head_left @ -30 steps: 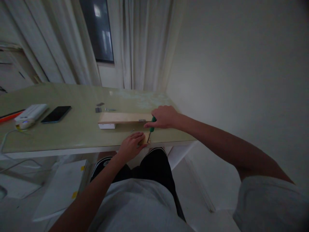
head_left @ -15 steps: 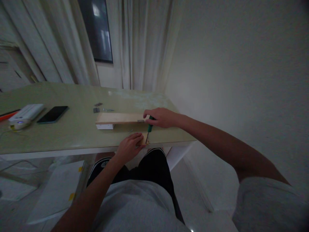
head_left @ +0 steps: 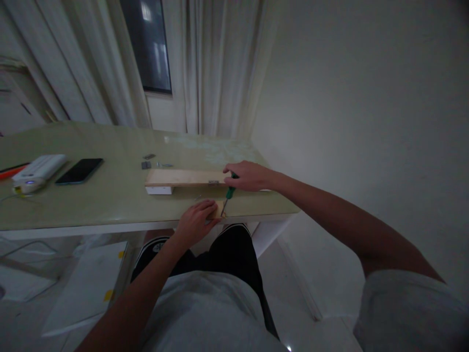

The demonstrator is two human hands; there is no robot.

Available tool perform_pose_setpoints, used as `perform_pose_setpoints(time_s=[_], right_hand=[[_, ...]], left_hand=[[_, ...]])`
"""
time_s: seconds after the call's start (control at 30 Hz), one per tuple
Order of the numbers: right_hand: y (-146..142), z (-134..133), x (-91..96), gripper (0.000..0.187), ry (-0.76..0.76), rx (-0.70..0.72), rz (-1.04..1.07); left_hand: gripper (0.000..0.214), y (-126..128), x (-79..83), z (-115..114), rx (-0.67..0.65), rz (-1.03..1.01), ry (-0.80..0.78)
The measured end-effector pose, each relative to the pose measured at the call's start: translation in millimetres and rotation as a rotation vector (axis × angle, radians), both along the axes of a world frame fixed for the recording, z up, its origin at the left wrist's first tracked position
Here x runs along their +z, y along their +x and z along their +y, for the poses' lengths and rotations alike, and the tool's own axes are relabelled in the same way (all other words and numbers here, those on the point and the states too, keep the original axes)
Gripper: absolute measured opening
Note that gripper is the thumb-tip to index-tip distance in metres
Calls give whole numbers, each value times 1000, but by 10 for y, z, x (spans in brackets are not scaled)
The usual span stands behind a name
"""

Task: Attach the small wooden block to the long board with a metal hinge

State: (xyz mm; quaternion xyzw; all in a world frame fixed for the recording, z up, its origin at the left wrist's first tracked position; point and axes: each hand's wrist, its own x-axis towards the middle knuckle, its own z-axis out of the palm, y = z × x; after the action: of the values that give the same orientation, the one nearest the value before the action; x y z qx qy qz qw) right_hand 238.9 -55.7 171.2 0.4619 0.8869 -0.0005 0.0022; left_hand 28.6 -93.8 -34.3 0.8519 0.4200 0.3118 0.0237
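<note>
My right hand is closed round the green handle of a screwdriver. Its shaft slants down to the left, the tip at the right end of a small wooden piece by the table's front edge. My left hand presses that piece with its fingers closed over it, hiding much of it. Just behind lies a long wooden board, with a small metal hinge on its front edge. A white block sits under the board's left end.
Loose hinges and screws lie behind the board on the green tabletop. Further left are a black phone, a white box-shaped device and an orange object. A wall rises on the right.
My right hand and the screwdriver handle have shifted slightly right, so the screwdriver leans more. The tip stays at the small wooden piece. My left hand holds its place.
</note>
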Motion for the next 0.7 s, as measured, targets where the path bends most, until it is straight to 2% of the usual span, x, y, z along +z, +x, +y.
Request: perform_pose_setpoints(time_s=[0.1,0.23,0.27,0.33,0.43,0.47,0.6,0.7], right_hand=[[-20,12,-58,64,70,-108,2],[-16,-2,-53,36,23,54,20],[-9,-7,-45,34,12,84,23],[1,-10,-43,37,33,57,26],[9,-12,-65,54,98,-54,23],[12,-16,-70,54,99,-52,21],[29,-40,-63,36,29,96,26],[34,-42,-76,45,81,10,35]], left_hand=[[36,0,0,-10,3,2,4],[37,3,8,-13,17,10,0],[37,3,12,-13,19,12,-2],[37,3,18,-12,20,19,-8],[38,2,19,-14,19,29,-12],[38,2,18,-15,22,31,-11],[39,7,15,-14,30,32,-11],[39,11,18,-15,32,29,-11]])
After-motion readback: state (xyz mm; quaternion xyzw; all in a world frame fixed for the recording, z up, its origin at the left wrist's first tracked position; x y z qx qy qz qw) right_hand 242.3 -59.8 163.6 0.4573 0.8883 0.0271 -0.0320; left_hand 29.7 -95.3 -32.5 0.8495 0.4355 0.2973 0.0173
